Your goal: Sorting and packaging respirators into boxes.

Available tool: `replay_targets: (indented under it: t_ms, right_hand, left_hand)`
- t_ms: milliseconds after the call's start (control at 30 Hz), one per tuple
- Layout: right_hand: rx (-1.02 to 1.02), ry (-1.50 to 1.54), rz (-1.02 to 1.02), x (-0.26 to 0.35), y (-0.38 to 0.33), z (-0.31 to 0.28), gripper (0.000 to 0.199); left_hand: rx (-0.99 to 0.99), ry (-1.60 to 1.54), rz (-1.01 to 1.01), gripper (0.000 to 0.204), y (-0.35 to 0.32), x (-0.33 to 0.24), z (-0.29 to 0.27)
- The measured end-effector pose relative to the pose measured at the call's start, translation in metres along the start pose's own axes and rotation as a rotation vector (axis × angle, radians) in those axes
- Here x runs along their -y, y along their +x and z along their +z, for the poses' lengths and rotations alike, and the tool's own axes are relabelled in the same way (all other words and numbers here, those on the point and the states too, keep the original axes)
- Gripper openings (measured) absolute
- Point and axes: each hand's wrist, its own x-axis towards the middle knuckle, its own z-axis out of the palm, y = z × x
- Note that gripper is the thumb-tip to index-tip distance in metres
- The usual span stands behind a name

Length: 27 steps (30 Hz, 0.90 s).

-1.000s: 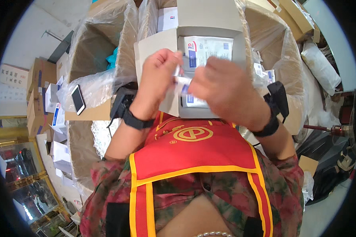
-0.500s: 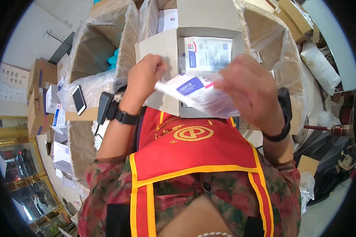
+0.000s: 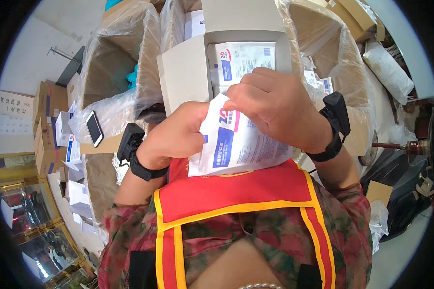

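White and blue, the flat packet sits before the chest, its long axis tilted from upper left to lower right. The left hand pinches its left edge; the right hand grips its top. Beyond stands an open cardboard box of similar packets among bag-lined cartons. Half a second ago the packet lay flatter, further out.

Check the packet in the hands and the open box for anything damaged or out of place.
Nothing stands out. Both hands, left hand and right hand, hold the white packet, which looks intact, and more packets lie flat in the open box.
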Motion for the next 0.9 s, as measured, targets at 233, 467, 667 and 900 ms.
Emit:
replay_targets:
  t_ms: [233, 467, 667, 900]
  right_hand:
    - [0.018, 0.063, -0.03, -0.003, -0.005, 0.006, 0.009]
    - [-0.066, 0.018, -0.076, 0.006, -0.001, 0.015, 0.01]
    - [-0.085, 0.063, -0.036, 0.021, 0.004, 0.017, 0.014]
    - [-0.055, -0.002, 0.073, 0.007, -0.021, 0.012, 0.02]
  left_hand:
    - [-0.004, -0.463, -0.218, 0.047, -0.011, -0.005, 0.001]
    - [-0.051, -0.474, -0.195, 0.063, -0.007, -0.005, 0.008]
    - [-0.401, -0.261, -0.183, 0.054, 0.005, 0.01, 0.027]
    - [-0.772, 0.125, -0.089, 0.03, 0.002, 0.02, 0.024]
